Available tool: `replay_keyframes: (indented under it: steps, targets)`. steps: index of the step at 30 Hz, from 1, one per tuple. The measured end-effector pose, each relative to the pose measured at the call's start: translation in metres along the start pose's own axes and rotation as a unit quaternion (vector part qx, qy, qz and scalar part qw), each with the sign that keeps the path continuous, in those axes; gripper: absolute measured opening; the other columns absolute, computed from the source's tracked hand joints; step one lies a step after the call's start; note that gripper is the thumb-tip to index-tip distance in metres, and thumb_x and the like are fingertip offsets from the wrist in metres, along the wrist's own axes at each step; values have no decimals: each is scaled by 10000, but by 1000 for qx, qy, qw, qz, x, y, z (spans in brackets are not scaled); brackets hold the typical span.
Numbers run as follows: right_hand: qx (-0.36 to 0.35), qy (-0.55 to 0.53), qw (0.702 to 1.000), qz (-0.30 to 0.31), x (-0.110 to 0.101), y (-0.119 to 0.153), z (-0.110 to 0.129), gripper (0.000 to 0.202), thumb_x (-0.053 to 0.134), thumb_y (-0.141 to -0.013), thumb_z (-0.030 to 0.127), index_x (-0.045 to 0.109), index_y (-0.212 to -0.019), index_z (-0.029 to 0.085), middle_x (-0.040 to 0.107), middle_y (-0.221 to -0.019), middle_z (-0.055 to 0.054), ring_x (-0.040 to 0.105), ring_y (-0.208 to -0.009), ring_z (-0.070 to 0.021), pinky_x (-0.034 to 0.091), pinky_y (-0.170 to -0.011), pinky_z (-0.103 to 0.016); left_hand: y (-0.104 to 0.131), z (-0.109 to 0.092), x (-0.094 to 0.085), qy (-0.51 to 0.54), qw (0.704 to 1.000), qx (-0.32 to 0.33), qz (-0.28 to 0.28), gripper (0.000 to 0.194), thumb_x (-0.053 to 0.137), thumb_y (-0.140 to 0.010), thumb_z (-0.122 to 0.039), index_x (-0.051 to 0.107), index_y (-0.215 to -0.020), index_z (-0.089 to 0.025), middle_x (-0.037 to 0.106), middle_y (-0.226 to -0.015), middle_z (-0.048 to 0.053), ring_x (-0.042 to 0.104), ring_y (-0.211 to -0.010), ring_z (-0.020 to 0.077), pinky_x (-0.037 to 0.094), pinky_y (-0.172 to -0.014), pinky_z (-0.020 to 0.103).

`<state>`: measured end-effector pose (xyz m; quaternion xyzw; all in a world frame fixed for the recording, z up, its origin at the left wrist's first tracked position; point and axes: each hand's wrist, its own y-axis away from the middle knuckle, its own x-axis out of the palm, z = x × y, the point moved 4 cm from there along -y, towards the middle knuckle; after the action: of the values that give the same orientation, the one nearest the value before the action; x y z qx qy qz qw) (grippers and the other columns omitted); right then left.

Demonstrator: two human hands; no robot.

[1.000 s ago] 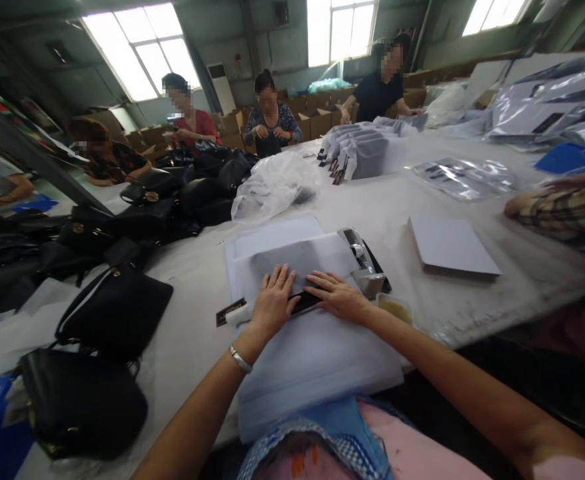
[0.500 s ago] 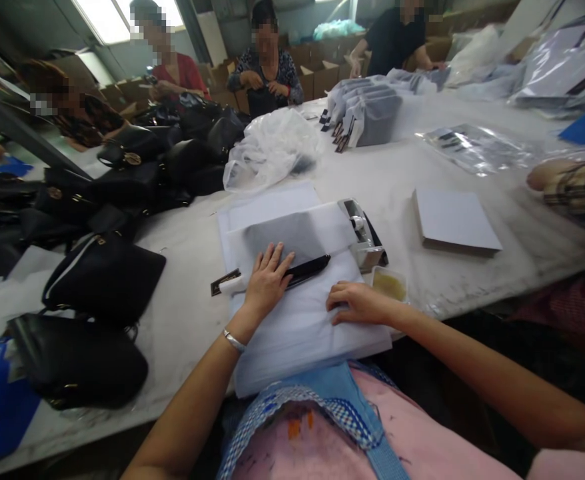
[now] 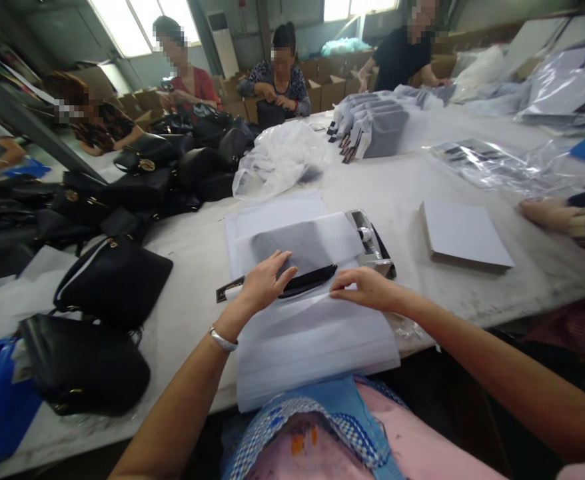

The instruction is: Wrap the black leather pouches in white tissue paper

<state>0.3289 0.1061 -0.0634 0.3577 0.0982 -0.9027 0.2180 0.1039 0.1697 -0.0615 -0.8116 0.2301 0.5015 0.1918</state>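
A black bag [image 3: 308, 279], partly covered by thin white tissue paper [image 3: 302, 240], lies flat in front of me. A dark tag [image 3: 228, 289] sticks out at its left end. My left hand [image 3: 265, 283] rests on the bag with fingers spread. Just right of the bag, my right hand [image 3: 365, 289] pinches the upper edge of a white paper sheet [image 3: 317, 333] from the stack under the bag. Beyond that hand stands a tape dispenser [image 3: 375, 245], close to the wrapped bag's right end.
Black handbags [image 3: 115, 273] pile up on the left, beside a blue tape dispenser [image 3: 2, 400]. Wrapped bags [image 3: 380, 127] stand in a row farther back, near a crumpled plastic bag [image 3: 280, 160]. A white block-like stack [image 3: 465, 233] sits right. Co-workers [image 3: 277, 80] work around the table.
My right hand has moved up toward the bag, lifting the near paper's edge. My left hand has slid slightly down and left on the bag. The view has shifted a little.
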Motion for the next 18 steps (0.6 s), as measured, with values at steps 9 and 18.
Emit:
replay_keyframes:
  steps: [9, 18]
  targets:
    - [2, 85, 994, -67, -37, -57, 5, 266, 607, -883, 426, 771, -849, 220, 741, -844, -25, 655, -771, -185, 468, -715, -277, -12, -10, -23, -81, 991, 31, 107, 447, 616, -872, -515, 619, -1227, -244, 551, -1436, 59, 450, -1374, 279, 443, -1065, 374]
    - [-69, 288, 952, -71, -13, -56, 12, 432, 760, -792, 419, 651, -1139, 186, 704, -1136, -112, 636, -1048, -300, 423, -994, -438, -10, -14, 4, -142, 989, 46, -8, 130, 518, -941, -142, 630, -998, -176, 611, -1361, 101, 522, -1315, 273, 506, -1017, 398]
